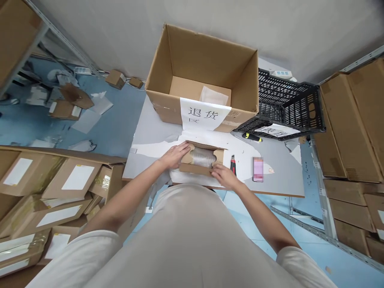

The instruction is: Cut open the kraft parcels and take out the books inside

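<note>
A small open cardboard box [195, 168] lies near the front edge of the white table. Inside it sits a bundle in clear, shiny wrapping [203, 157], its contents too blurred to name. My left hand [176, 156] grips the box's left end, fingertips at the back left corner. At the front right corner, my right hand [224, 176] has its fingers bent around the cardboard edge. To the right of the box lies a red and black utility knife [233, 165]. Farther right is a phone [257, 169] with a pinkish, pixelated screen.
Behind stands a large open carton [168, 108] with a paper sign and a white packet inside. Beside it are a black plastic crate [300, 108] and a yellow and black tool [252, 137]. Packed parcels [75, 180] fill a bin at left; stacked cartons [345, 132] stand at right.
</note>
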`<action>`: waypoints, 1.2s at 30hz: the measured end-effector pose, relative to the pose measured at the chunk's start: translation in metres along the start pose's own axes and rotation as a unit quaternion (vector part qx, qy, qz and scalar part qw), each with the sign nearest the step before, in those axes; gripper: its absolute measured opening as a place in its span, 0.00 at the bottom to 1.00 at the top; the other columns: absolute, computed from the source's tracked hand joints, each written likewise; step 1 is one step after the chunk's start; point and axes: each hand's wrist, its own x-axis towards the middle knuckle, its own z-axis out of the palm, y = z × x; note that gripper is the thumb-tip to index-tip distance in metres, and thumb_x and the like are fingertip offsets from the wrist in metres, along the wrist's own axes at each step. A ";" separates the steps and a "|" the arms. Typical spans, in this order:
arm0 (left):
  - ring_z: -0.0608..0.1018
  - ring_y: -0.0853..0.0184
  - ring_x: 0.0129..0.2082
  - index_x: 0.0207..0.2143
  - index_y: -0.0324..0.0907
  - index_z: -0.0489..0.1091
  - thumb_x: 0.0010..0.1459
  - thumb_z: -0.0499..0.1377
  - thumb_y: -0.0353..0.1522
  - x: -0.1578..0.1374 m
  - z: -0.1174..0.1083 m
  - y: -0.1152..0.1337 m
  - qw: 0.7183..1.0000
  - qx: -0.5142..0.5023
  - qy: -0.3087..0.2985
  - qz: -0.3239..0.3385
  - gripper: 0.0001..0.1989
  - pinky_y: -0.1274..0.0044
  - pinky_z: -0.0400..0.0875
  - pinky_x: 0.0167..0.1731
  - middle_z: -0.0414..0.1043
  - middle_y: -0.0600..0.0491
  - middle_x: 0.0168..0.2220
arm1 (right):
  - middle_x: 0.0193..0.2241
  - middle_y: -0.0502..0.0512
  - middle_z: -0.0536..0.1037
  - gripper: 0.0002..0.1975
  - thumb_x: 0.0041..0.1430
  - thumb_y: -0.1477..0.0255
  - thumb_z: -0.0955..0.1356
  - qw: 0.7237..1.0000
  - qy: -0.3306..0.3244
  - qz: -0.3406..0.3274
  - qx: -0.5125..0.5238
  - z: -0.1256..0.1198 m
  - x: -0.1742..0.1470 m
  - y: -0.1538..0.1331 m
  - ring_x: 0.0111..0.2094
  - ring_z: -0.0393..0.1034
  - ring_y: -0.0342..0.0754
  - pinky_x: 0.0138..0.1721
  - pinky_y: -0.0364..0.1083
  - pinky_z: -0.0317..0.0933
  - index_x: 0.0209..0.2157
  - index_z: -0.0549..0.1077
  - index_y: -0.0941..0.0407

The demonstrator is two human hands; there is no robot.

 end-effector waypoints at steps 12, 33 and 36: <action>0.78 0.56 0.36 0.36 0.36 0.76 0.54 0.58 0.32 0.070 -0.019 0.073 0.989 0.036 -0.132 -0.054 0.11 0.70 0.70 0.37 0.77 0.41 0.36 | 0.38 0.67 0.79 0.10 0.54 0.73 0.69 0.966 -0.158 0.039 -0.199 -0.042 0.088 -0.014 0.38 0.73 0.57 0.38 0.49 0.62 0.37 0.79 0.61; 0.40 0.41 0.66 0.67 0.35 0.36 0.43 0.54 0.61 -0.008 -0.017 0.045 0.965 0.133 -0.071 -0.212 0.60 0.46 0.25 0.57 0.35 0.39 0.68 | 0.44 0.68 0.75 0.21 0.62 0.80 0.56 0.949 -0.072 0.169 -0.256 -0.032 0.088 -0.054 0.47 0.68 0.58 0.59 0.64 0.38 0.52 0.71 0.62; 0.40 0.42 0.66 0.67 0.36 0.37 0.44 0.55 0.59 -0.004 -0.017 0.047 0.964 0.136 -0.068 -0.220 0.59 0.45 0.23 0.57 0.35 0.41 0.69 | 0.45 0.67 0.76 0.19 0.65 0.69 0.58 0.960 -0.127 0.144 -0.204 -0.025 0.111 -0.058 0.49 0.66 0.60 0.59 0.67 0.36 0.49 0.73 0.60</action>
